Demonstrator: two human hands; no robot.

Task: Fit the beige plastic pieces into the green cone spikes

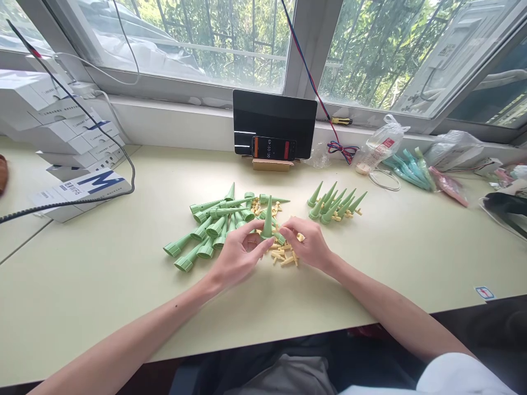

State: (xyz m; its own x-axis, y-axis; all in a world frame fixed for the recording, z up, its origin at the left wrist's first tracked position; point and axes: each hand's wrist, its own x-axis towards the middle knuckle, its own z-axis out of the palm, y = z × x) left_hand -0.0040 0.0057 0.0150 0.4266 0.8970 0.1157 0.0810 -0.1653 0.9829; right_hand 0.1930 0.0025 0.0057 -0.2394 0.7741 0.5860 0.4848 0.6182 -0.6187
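Note:
My left hand is closed around the base of a green plastic watering spike, whose tip points up. Just to its right, my right hand is pinched close to the spike's base; whatever is between its fingertips is hidden. Small pale-yellow T-shaped valves lie scattered under and between both hands. A loose pile of green spikes spreads to the left, mostly lying on their sides with open ends facing me. Beyond my right hand stands a group of upright green spikes, several with yellow pieces at their bases.
A phone showing a timer leans against a dark tablet at the back of the table. White boxes are stacked at left, with a black cable across them. Plastic bags lie at back right.

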